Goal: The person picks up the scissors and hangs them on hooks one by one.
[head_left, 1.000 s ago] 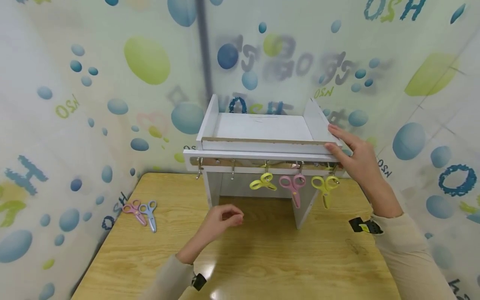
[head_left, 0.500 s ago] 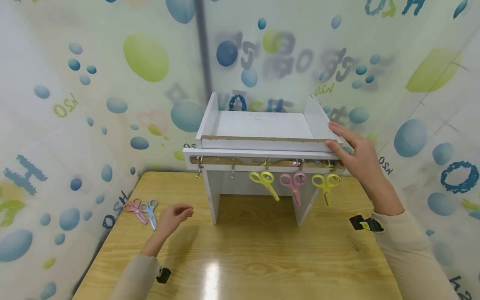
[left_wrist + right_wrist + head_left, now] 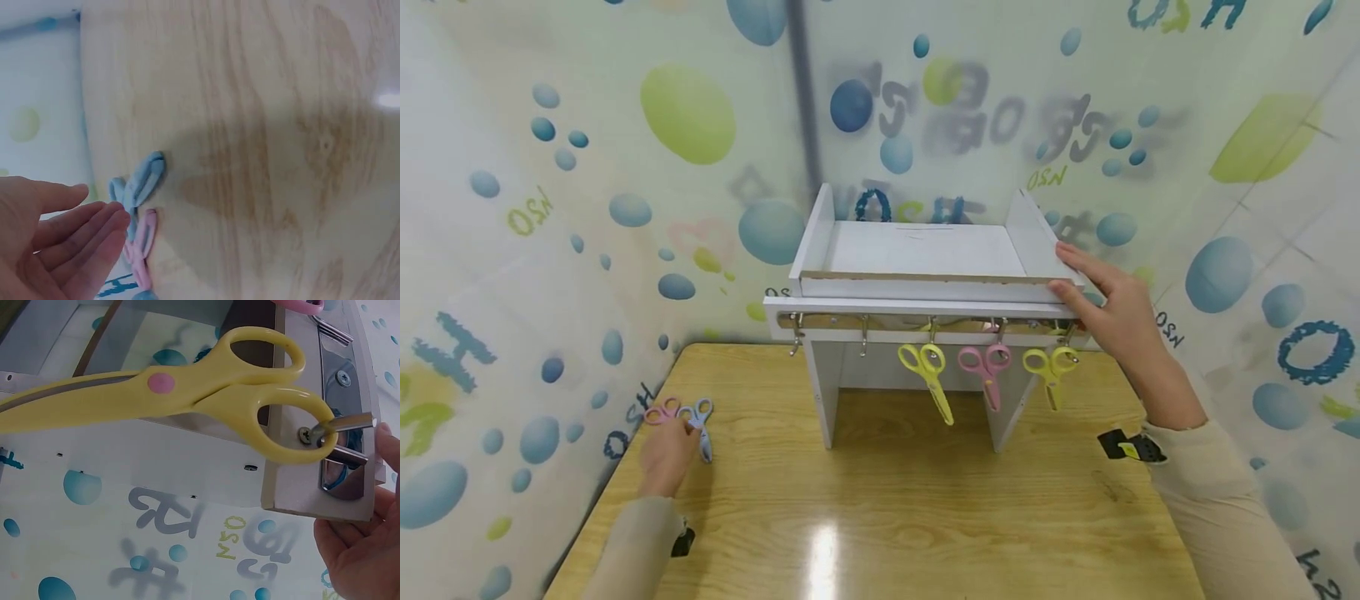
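My left hand (image 3: pixel 668 454) is at the left of the table, over two pairs of scissors. In the left wrist view its thumb stands apart from the loosely bent fingers, right by the blue scissors (image 3: pixel 140 184) and pink scissors (image 3: pixel 142 250); contact is unclear. The right hand (image 3: pixel 1112 321) grips the right end of a white shelf (image 3: pixel 925 289). From the shelf's hook rail (image 3: pixel 895 325) hang yellow scissors (image 3: pixel 931 375), pink scissors (image 3: pixel 985 371) and, at the right end, another yellow pair (image 3: pixel 187 394).
Two bare hooks, a left hook (image 3: pixel 797 333) and a second hook (image 3: pixel 864 335), are on the rail's left part. The shelf stands on the wooden table (image 3: pixel 880 508). Patterned curtains (image 3: pixel 692 117) enclose the back and sides.
My left hand has moved from in front of the shelf leftward to the scissors on the table. The hanging yellow scissors near the middle have swung down. The right hand stays put.
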